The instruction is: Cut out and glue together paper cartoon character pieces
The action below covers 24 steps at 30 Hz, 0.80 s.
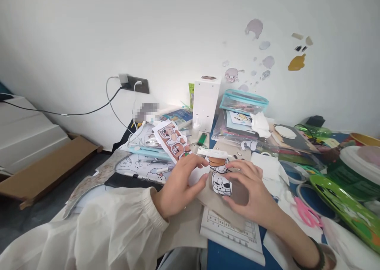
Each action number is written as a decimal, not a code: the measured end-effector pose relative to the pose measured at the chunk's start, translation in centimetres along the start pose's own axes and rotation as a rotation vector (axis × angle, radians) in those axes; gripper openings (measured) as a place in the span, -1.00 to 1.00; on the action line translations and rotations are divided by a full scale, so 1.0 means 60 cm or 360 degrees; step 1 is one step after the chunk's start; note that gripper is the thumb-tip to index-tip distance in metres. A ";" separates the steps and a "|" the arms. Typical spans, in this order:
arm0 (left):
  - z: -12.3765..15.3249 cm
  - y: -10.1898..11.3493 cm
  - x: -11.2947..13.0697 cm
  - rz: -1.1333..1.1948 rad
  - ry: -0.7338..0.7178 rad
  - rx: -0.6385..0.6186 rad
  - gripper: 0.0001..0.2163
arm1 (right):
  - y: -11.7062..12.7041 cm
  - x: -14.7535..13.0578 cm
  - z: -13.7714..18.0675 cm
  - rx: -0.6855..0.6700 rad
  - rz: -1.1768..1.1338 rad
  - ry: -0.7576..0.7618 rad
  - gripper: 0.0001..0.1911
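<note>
A home, by all appearances, and within it a cluttered craft corner, is shown on a blue-topped desk (234, 256) set against a plain white wall (166, 36). The wall is dotted with cartoon stickers (231, 75), and its dark socket plate (144, 87) is taken up by chargers and trailing cables. The desktop is crowded with pens (163, 170), a turquoise-edged zip pouch (245, 103), a cartoon-printed sheet (170, 137) and a black-and-white cartoon cut-out (222, 184), while the floor at far left is partly covered by brown cardboard (50, 171)
</note>
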State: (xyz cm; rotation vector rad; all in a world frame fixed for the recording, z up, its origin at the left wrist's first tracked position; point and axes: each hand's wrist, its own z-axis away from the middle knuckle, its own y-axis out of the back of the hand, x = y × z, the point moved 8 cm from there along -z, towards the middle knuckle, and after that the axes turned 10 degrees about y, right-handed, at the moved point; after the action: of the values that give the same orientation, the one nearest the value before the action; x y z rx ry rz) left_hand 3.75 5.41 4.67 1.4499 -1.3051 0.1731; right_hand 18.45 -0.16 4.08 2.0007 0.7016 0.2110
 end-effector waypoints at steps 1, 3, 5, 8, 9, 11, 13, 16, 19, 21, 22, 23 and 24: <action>0.000 0.001 -0.002 0.0081 0.0044 0.0015 -0.84 | 0.009 0.000 -0.002 0.0064 0.0028 0.0020 -0.70; -0.002 0.001 -0.010 0.0284 0.0181 0.0035 -0.83 | 0.027 -0.001 -0.008 0.0183 0.0085 0.0058 -0.68; -0.006 -0.008 -0.018 0.0560 0.0363 -0.0007 -0.81 | 0.045 -0.005 -0.018 0.0314 0.0146 0.0095 -0.68; -0.013 -0.037 -0.021 0.1058 0.0596 -0.0188 -0.80 | 0.066 -0.022 -0.032 0.0573 0.0271 0.0138 -0.70; -0.016 -0.046 -0.018 0.1206 0.0629 -0.0244 -0.80 | 0.069 -0.029 -0.035 0.0646 0.0320 0.0143 -0.72; -0.020 -0.059 -0.012 0.1407 0.0652 -0.0303 -0.81 | 0.068 -0.043 -0.040 0.0718 0.0414 0.0150 -0.73; -0.021 -0.067 -0.014 0.1507 0.0687 -0.0298 -0.82 | 0.063 -0.055 -0.041 0.0725 0.0495 0.0164 -0.71; -0.018 -0.075 -0.026 0.1540 0.0777 -0.0246 -0.83 | 0.055 -0.065 -0.038 0.0698 0.0563 0.0186 -0.66; -0.013 -0.078 -0.036 0.1538 0.0840 -0.0215 -0.83 | 0.051 -0.061 -0.032 0.0673 0.0542 0.0181 -0.64; -0.011 -0.082 -0.039 0.1531 0.0869 -0.0235 -0.82 | 0.047 -0.046 -0.027 0.0649 0.0368 0.0125 -0.63; -0.009 -0.084 -0.039 0.1518 0.0878 -0.0254 -0.81 | 0.043 -0.035 -0.024 0.0626 0.0208 0.0066 -0.64; -0.008 -0.087 -0.039 0.1500 0.0879 -0.0276 -0.81 | 0.038 -0.021 -0.022 0.0601 0.0015 -0.0012 -0.66; -0.007 -0.089 -0.038 0.1482 0.0871 -0.0300 -0.81 | 0.031 -0.006 -0.018 0.0572 -0.0194 -0.0114 -0.70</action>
State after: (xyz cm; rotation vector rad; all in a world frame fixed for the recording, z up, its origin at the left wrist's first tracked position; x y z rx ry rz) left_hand 7.18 5.84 -0.03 0.4800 -1.3800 0.9566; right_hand 18.39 -0.22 6.27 2.2821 0.8594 -0.0653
